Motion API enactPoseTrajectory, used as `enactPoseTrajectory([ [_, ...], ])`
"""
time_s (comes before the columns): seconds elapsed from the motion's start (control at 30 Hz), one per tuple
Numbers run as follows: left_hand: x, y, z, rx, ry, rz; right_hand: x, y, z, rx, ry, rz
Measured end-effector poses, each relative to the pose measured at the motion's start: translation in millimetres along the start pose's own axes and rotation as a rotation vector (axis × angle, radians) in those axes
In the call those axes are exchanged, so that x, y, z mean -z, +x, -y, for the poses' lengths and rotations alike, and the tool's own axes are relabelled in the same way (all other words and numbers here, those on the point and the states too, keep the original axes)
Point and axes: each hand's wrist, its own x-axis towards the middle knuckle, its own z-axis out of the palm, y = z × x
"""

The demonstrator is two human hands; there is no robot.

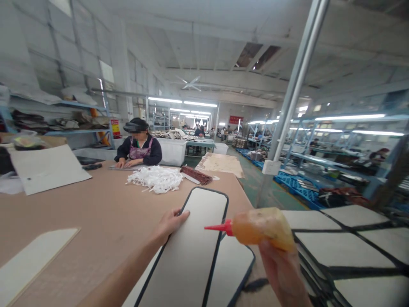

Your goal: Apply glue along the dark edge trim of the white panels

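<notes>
My right hand (281, 273) grips a soft yellow-orange glue bottle (262, 228) with a red nozzle that points left over a long white panel (188, 251) with a dark trimmed edge. My left hand (171, 224) rests on the left edge of that panel, fingers laid on its surface. The panel lies on the brown table (105, 213), partly on top of a second similar panel (231, 266).
A stack of more dark-edged white panels (354, 247) lies at my right. A heap of white strips (156, 178) and a dark red bundle (196, 175) sit farther up the table. Another person (139, 149) works at the far end. A grey pole (287, 106) stands at right.
</notes>
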Motion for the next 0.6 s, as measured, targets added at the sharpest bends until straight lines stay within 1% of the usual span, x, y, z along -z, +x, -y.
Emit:
enactPoseTrajectory([
  [0.1,-8.6,-10.1,2.7,-0.007,0.042,0.118,-2.9,12.1,-6.3,0.028,-0.033,-0.008],
  [0.2,-10.6,-14.9,3.0,0.035,0.018,0.232,7.1,16.3,-13.8,0.045,-0.061,-0.023],
  [0.3,-9.0,-18.3,2.2,0.089,-0.069,0.283,19.1,17.5,-21.3,0.065,-0.087,-0.024],
  [0.4,-7.8,-21.1,0.5,0.043,-0.157,0.338,29.3,16.7,-29.1,0.106,-0.127,-0.035],
  [0.47,-7.6,-21.2,-1.3,-0.010,-0.189,0.383,35.6,13.3,-34.0,0.134,-0.203,-0.013],
  [0.53,-6.9,-19.0,-3.3,-0.024,-0.208,0.380,41.4,6.5,-39.2,0.139,-0.375,0.061],
  [0.6,-4.9,-15.0,-4.8,-0.014,-0.209,0.311,45.5,-4.3,-45.3,0.113,-0.602,0.151],
])
